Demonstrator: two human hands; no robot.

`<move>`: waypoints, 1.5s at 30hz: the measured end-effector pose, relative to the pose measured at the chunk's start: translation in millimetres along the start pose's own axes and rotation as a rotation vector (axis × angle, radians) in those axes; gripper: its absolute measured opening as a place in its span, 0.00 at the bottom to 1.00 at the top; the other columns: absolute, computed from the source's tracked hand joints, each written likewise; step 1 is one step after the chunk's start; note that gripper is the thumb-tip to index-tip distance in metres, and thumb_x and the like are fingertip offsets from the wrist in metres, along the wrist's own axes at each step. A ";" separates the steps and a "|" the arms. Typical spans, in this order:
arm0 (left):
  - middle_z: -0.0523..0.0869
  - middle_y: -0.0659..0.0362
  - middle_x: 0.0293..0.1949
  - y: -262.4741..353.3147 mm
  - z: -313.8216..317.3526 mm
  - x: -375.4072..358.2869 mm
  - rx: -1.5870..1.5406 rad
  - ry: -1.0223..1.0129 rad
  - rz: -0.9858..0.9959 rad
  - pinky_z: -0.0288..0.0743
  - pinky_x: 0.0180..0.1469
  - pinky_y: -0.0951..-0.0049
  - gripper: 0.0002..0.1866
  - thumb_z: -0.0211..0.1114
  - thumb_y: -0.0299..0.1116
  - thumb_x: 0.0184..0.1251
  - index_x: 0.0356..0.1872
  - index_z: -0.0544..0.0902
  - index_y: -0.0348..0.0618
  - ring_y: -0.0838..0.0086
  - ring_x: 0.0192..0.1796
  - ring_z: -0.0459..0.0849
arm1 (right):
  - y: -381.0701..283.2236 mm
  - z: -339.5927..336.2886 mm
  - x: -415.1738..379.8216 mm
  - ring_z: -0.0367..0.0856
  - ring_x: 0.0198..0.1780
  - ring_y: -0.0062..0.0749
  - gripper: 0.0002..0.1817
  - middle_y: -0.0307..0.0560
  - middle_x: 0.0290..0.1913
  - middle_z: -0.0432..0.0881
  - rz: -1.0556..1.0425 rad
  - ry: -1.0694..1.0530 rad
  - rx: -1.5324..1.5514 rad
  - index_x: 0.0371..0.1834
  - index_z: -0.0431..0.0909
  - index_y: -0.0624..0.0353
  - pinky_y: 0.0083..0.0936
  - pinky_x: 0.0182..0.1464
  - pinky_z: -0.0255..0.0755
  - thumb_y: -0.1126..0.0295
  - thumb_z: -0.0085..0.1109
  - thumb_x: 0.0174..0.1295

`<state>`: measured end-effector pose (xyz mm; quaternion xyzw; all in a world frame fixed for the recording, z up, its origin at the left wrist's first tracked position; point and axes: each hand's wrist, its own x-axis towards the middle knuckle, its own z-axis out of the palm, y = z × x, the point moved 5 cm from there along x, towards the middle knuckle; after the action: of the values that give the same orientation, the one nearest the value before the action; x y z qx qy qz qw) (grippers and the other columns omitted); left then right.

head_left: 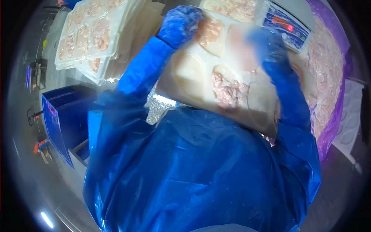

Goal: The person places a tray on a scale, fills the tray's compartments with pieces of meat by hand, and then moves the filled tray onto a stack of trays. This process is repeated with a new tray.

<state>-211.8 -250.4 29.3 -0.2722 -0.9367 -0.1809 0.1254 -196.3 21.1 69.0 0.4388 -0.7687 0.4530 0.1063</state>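
Note:
A white moulded tray [187, 77] with rounded hollows lies in front of me. Pale pink raw meat pieces [230, 91] fill one hollow near its middle, and more raw meat [210, 34] sits in a hollow farther up. My left hand [181, 25], in a wet blue glove, is at the tray's upper left with its fingers curled in beside that upper meat; what they hold is hidden. Over the tray's right part, my blue-gloved right hand [272, 48] is smeared by motion, with a blurred pinkish patch beside its fingers.
Stacked trays of meat [83, 36] stand at the upper left. A scale with a red display [284, 25] is beyond my right hand. Loose meat [326, 69] lies on purple plastic film [330, 137] at the right. A blue bin [63, 120] stands at the left.

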 end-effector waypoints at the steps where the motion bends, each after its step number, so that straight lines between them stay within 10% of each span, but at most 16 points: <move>1: 0.81 0.53 0.61 17.3 -5.6 -2.5 -0.022 0.001 0.019 0.68 0.67 0.57 0.20 0.63 0.36 0.64 0.58 0.82 0.49 0.53 0.63 0.77 | 5.8 -26.3 -19.8 0.83 0.46 0.31 0.10 0.47 0.46 0.86 0.254 0.114 0.233 0.47 0.79 0.67 0.28 0.51 0.76 0.78 0.55 0.65; 5: 0.65 0.52 0.76 58.4 29.0 -15.8 -0.029 0.032 0.129 0.50 0.78 0.58 0.30 0.59 0.39 0.75 0.76 0.65 0.47 0.56 0.79 0.60 | -38.4 -126.6 -119.9 0.82 0.49 0.31 0.13 0.47 0.50 0.85 0.635 0.214 0.190 0.53 0.77 0.69 0.28 0.53 0.76 0.76 0.55 0.68; 9: 0.70 0.49 0.73 89.4 19.3 -4.6 -0.066 -0.020 0.086 0.53 0.77 0.58 0.29 0.61 0.38 0.73 0.72 0.70 0.42 0.58 0.76 0.65 | -79.7 -123.0 -245.3 0.80 0.50 0.26 0.13 0.43 0.53 0.83 1.018 0.517 0.331 0.53 0.80 0.63 0.25 0.55 0.74 0.74 0.62 0.67; 11: 0.76 0.51 0.67 145.2 12.1 0.0 -0.833 -0.180 -0.056 0.62 0.73 0.59 0.26 0.65 0.37 0.70 0.67 0.75 0.41 0.61 0.70 0.73 | -104.9 -96.5 -241.4 0.80 0.49 0.26 0.15 0.42 0.52 0.83 0.890 0.206 -0.230 0.52 0.80 0.61 0.25 0.55 0.74 0.79 0.65 0.62; 14: 0.82 0.53 0.57 194.2 6.3 -20.4 -0.582 -0.252 0.017 0.71 0.66 0.64 0.21 0.71 0.33 0.64 0.56 0.80 0.39 0.61 0.63 0.78 | -104.1 -58.1 -228.6 0.83 0.52 0.44 0.18 0.49 0.51 0.84 0.918 0.162 -0.433 0.54 0.77 0.64 0.29 0.55 0.76 0.72 0.65 0.62; 19: 0.82 0.53 0.57 176.0 16.3 -41.2 -0.735 -0.308 -0.098 0.72 0.65 0.63 0.18 0.70 0.32 0.64 0.54 0.83 0.43 0.60 0.62 0.77 | -90.4 -60.7 -243.4 0.82 0.50 0.37 0.16 0.49 0.49 0.84 0.870 0.371 -0.197 0.53 0.78 0.64 0.29 0.55 0.75 0.76 0.64 0.62; 21: 0.82 0.53 0.59 190.4 -2.9 -22.2 -0.663 -0.096 0.139 0.71 0.66 0.62 0.16 0.69 0.32 0.65 0.54 0.84 0.44 0.61 0.62 0.77 | -89.1 -64.8 -233.6 0.82 0.49 0.33 0.15 0.47 0.48 0.84 0.873 0.440 -0.121 0.52 0.78 0.64 0.27 0.55 0.74 0.77 0.64 0.62; 23: 0.81 0.53 0.62 215.5 9.7 -11.2 -1.117 -0.112 0.152 0.73 0.65 0.64 0.22 0.69 0.32 0.66 0.61 0.81 0.43 0.64 0.60 0.79 | -94.9 -56.0 -186.4 0.79 0.49 0.25 0.14 0.42 0.47 0.82 0.826 0.427 0.372 0.52 0.78 0.63 0.24 0.54 0.72 0.80 0.63 0.63; 29: 0.84 0.57 0.52 157.1 21.4 -10.9 -1.373 -0.028 -0.333 0.78 0.54 0.76 0.16 0.65 0.21 0.69 0.57 0.80 0.38 0.76 0.52 0.83 | -75.7 4.5 -63.9 0.74 0.43 0.17 0.12 0.34 0.44 0.79 0.630 0.389 0.252 0.50 0.77 0.61 0.16 0.47 0.70 0.81 0.62 0.64; 33: 0.86 0.59 0.46 57.7 17.0 -30.8 -1.089 0.040 -0.300 0.81 0.50 0.74 0.16 0.63 0.25 0.72 0.58 0.81 0.40 0.74 0.47 0.85 | -40.0 42.6 -33.0 0.78 0.37 0.22 0.15 0.35 0.39 0.82 0.504 0.320 0.417 0.54 0.79 0.58 0.21 0.43 0.74 0.78 0.62 0.64; 34: 0.86 0.59 0.46 53.8 3.7 -37.1 -1.089 0.048 -0.307 0.81 0.50 0.74 0.16 0.63 0.25 0.72 0.58 0.81 0.40 0.74 0.47 0.85 | -25.8 46.9 -40.3 0.80 0.37 0.30 0.15 0.40 0.39 0.83 0.415 0.205 0.032 0.54 0.79 0.59 0.27 0.44 0.75 0.77 0.61 0.64; 36: 0.86 0.58 0.45 47.6 -29.8 -42.3 -0.237 0.032 -0.405 0.81 0.46 0.73 0.16 0.67 0.28 0.68 0.56 0.83 0.46 0.73 0.43 0.86 | -25.9 48.2 -37.6 0.82 0.43 0.50 0.13 0.52 0.40 0.82 0.324 0.113 -0.360 0.50 0.79 0.59 0.42 0.49 0.76 0.72 0.61 0.62; 39: 0.85 0.55 0.44 53.5 -17.1 -40.9 -0.264 0.278 -0.162 0.79 0.42 0.72 0.16 0.69 0.33 0.64 0.53 0.85 0.52 0.68 0.39 0.86 | -36.6 50.3 -9.0 0.81 0.45 0.49 0.12 0.50 0.41 0.81 0.365 0.179 -0.265 0.47 0.79 0.57 0.39 0.50 0.76 0.71 0.63 0.60; 45: 0.84 0.60 0.45 75.0 8.8 -38.0 0.017 0.039 -0.067 0.72 0.50 0.57 0.12 0.67 0.41 0.62 0.45 0.86 0.55 0.60 0.49 0.80 | -16.6 83.8 -8.2 0.80 0.45 0.49 0.10 0.49 0.41 0.80 0.247 0.027 -0.297 0.44 0.80 0.56 0.41 0.49 0.75 0.72 0.65 0.59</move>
<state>-140.1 -205.5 28.9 -0.2358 -0.9442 -0.1824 0.1399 -159.0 -43.7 26.9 0.3147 -0.8735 0.3503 0.1239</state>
